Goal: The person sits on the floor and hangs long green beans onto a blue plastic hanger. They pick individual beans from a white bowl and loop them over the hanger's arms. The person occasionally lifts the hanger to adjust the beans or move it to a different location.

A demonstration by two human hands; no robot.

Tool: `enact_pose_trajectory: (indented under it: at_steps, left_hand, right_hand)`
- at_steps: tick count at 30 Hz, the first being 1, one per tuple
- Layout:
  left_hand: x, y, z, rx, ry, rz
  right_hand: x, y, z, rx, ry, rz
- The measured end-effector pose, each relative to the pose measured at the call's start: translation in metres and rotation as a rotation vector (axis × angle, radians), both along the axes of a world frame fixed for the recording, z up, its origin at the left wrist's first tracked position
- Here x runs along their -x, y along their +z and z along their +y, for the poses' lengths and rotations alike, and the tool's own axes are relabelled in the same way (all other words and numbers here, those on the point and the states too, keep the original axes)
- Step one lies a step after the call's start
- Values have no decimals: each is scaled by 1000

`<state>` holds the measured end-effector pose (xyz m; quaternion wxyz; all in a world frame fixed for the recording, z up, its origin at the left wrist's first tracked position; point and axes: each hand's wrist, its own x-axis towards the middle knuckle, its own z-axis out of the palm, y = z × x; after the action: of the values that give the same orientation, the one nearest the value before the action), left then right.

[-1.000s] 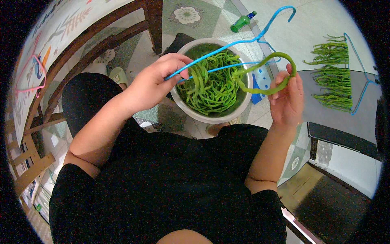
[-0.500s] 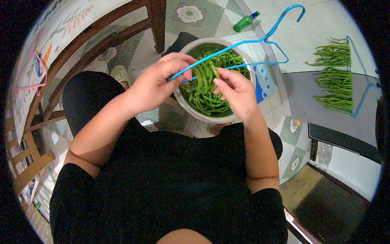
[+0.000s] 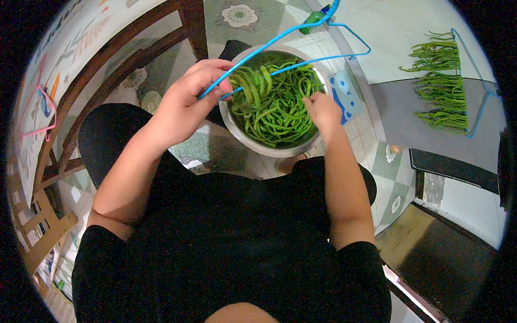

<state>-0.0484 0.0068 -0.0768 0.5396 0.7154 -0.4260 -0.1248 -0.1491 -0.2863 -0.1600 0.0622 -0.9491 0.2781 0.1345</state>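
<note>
My left hand [image 3: 183,105] grips one end of a blue clothes hanger [image 3: 291,30], which slants up and right over a metal basin [image 3: 269,151]. Several limp green beans [image 3: 253,85] hang over its lower bar close to my left fingers. Long green beans [image 3: 280,119] lie tangled in the basin. At the basin's right side, my right hand [image 3: 326,112] has its fingertips pinched on a bean among the pile. The hanger's hook runs out of the picture at the top.
On the right, a second hanger [image 3: 474,64] lies with rows of beans [image 3: 439,91] across a grey surface [image 3: 393,102]. Past the basin is a green bottle [image 3: 312,23]. A dark wooden frame [image 3: 191,27] stands at left, with a pink hanger [image 3: 53,110] beyond it.
My right hand has left the beans at the hanger bar and moved right and down to the basin's pile. The hanger and left hand have shifted left in the picture.
</note>
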Motion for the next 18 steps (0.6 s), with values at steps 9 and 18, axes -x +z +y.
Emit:
enact_pose_trajectory:
  at_steps: [9,18]
  left_hand:
    - [-1,-2,2,68,6,28]
    - [-1,-6,-3,46,12,-8]
  right_hand:
    - [13,12,-23,-496,-166,-367]
    - [9,-1,-20,-308,-66,-108]
